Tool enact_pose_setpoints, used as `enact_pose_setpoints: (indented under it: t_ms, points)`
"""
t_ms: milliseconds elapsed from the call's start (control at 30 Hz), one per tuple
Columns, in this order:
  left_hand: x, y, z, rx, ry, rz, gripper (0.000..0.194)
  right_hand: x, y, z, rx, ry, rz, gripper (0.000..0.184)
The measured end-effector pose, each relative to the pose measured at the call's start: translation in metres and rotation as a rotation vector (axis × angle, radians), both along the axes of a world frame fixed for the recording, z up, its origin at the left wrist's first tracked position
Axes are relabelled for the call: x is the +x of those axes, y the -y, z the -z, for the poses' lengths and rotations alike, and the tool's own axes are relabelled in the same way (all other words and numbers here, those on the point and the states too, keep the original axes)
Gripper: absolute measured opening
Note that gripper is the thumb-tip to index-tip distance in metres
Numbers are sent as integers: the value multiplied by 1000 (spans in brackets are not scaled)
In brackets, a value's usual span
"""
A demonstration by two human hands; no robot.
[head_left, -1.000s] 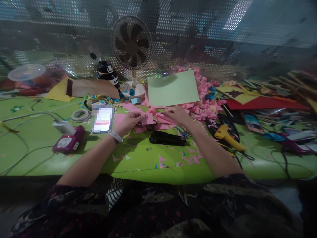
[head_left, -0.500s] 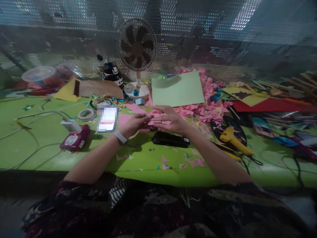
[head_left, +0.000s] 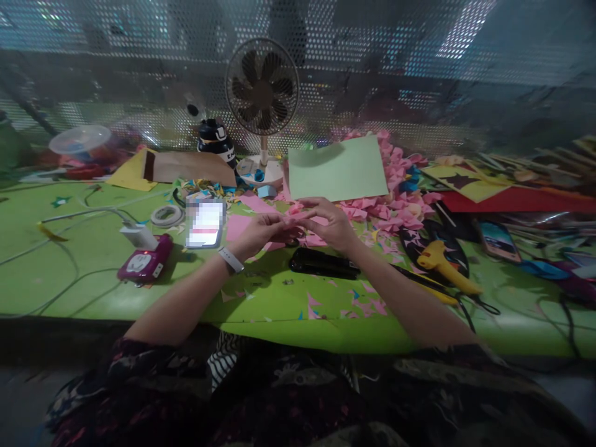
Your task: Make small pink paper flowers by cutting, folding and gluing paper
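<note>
My left hand [head_left: 266, 234], with a white band on the wrist, is closed in a pinch around a small piece of pink paper [head_left: 295, 217], mostly hidden by the fingers. My right hand [head_left: 329, 225] meets it from the other side, thumb and fingertips closed on the same paper. Beside and under the left hand lies a flat pink paper sheet [head_left: 238, 226]. Just in front of the hands, a black stapler [head_left: 321, 264] rests on the green table [head_left: 270, 304]. Behind the right hand spreads a heap of folded pink paper pieces [head_left: 404, 208].
A pale green sheet [head_left: 336, 169] leans on the heap, near a fan [head_left: 262, 93]. Left are a lit phone [head_left: 205, 225], a tape roll [head_left: 167, 215] and a purple power adapter [head_left: 145, 261] with cables. Right lie a yellow glue gun [head_left: 447, 267] and another phone [head_left: 499, 241].
My right hand's spread fingers have drawn in toward the left fingertips, around the pink paper. The whole view has shifted slightly; the objects on the table stay in place.
</note>
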State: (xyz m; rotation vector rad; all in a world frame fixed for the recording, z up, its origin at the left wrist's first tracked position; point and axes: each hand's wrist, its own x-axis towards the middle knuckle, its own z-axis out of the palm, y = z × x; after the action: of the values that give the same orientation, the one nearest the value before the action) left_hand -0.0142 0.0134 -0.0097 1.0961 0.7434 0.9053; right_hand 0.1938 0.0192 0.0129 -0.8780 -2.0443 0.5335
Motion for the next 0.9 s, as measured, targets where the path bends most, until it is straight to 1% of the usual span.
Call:
enact_pose_setpoints:
  t_ms: [100, 167, 233, 333, 400, 467, 533, 733, 900]
  points:
    - [3, 5, -5, 69, -29, 5, 40, -3, 0, 3, -225, -150, 15, 37]
    - [4, 7, -7, 93, -51, 17, 39, -4, 1, 4, -307, -175, 18, 42]
    - [4, 7, -7, 84, -28, 14, 38, -5, 1, 4, -293, -176, 33, 42]
    - [3, 7, -8, 55, 19, 22, 42, -5, 3, 4, -240, -174, 41, 42]
    - [3, 8, -9, 96, -23, 28, 43, -5, 4, 3, -214, -158, 43, 40]
    - [4, 9, -10, 156, -79, 10, 44, -6, 4, 3, -185, -136, 47, 38]
    - [6, 10, -10, 180, -95, -14, 43, -6, 5, 2, -164, -132, 38, 36]
    - [7, 9, -6, 170, -100, -58, 35, -6, 5, 2, -161, -143, 6, 29]
    - [7, 8, -4, 193, -80, -45, 40, -4, 5, 0, -162, -111, -28, 24]
